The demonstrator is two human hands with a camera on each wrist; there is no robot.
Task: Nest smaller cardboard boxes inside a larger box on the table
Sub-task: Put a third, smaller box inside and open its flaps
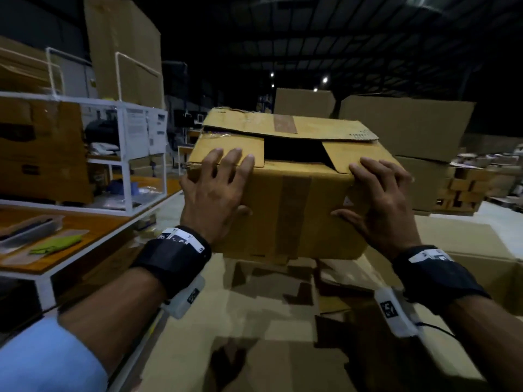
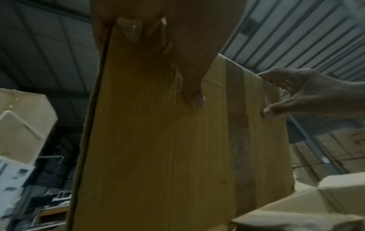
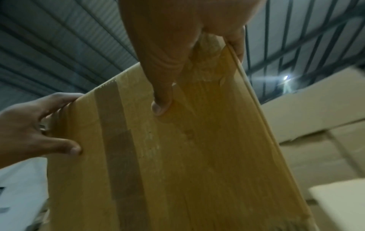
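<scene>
A tan cardboard box [image 1: 294,210] with a brown tape strip down its near face is held up in the air between both hands. Its top flaps are partly folded in, leaving a dark gap in the middle. My left hand [image 1: 226,188] grips the box's left top corner, fingers over the flap and thumb on the near face. My right hand [image 1: 365,190] grips the right top corner the same way. Below the box lie blurred, larger cardboard flaps [image 1: 277,312]. In the wrist views each thumb presses the box [image 2: 158,140] [image 3: 187,156] face.
A wooden table [image 1: 93,222] at the left carries a white-framed shelf [image 1: 124,154] and a tray with a green cloth [image 1: 56,244]. Large cardboard boxes [image 1: 404,123] are stacked behind and to the right. A tall cardboard sheet [image 1: 121,52] stands at the back left.
</scene>
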